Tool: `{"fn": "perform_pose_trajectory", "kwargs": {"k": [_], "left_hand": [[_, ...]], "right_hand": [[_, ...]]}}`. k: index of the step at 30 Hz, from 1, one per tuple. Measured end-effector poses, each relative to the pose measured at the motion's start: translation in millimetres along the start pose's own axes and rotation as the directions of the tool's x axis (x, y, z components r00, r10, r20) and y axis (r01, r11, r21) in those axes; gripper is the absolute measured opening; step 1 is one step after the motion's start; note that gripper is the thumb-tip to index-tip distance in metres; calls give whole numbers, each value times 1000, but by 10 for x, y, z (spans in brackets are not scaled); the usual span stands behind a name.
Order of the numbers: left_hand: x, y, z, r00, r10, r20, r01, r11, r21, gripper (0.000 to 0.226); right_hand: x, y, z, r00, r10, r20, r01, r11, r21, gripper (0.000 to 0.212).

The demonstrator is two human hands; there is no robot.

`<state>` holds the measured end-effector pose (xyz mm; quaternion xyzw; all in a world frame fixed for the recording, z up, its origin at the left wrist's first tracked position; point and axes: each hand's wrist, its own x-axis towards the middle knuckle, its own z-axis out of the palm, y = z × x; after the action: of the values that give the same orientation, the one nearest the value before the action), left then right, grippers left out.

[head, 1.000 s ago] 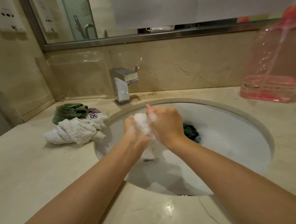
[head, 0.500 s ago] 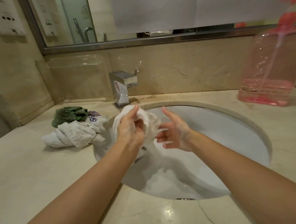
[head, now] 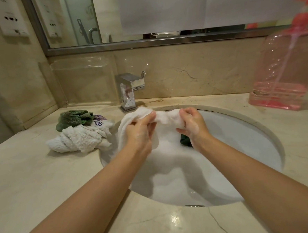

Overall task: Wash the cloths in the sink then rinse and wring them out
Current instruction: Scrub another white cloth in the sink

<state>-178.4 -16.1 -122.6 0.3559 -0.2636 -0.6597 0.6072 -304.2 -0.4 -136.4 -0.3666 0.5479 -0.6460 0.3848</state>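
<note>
a purple mark on the folded cloth [head: 99, 123] is unreadable.

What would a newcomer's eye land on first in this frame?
Both hands, the left hand and right hand, grip a soapy white cloth stretched between them above the foam-filled sink. Left of the basin, a pile of wrung cloths, white and green, lies on the counter. A pink pump bottle stands at the back right.

A pink bottle [head: 286, 70] stood at two o'clock on the countertop [head: 37, 181]. A mirror [head: 137, 16] hung at twelve o'clock.
</note>
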Motion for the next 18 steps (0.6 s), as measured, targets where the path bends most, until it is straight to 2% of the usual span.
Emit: {"fn": "perform_pose_trajectory", "kwargs": {"k": [3,6,10,12,13,15,16,18], "left_hand": [[-49,-51,0,985,152,82,-168,953,250,42],[-178,-79,83,969,228,90,-245,917,313,27],[-221,-80,86,989,120,-84,-98,967,233,26],[-217,-79,66,993,41,-112,-18,980,197,28],[-221,-80,71,995,-2,-97,20,982,186,27],[-248,-99,94,996,-64,-64,74,981,180,23],[-259,-91,93,995,-75,-59,85,979,184,23],[-192,-161,59,999,-3,-33,8,988,154,25]], "right_hand": [[-65,-9,74,995,-64,-80,66,998,24,15],[-192,-52,180,963,-252,-100,249,968,-40,18],[-423,-67,372,860,-510,-15,499,848,-176,37],[-435,-51,394,777,-628,29,594,719,-361,39],[-399,-63,369,753,-655,62,598,642,-481,33],[-307,-115,301,782,-618,80,496,539,-681,17],[-289,-138,281,760,-646,70,469,472,-747,15],[-400,-149,347,535,-830,159,618,255,-744,17]]}}
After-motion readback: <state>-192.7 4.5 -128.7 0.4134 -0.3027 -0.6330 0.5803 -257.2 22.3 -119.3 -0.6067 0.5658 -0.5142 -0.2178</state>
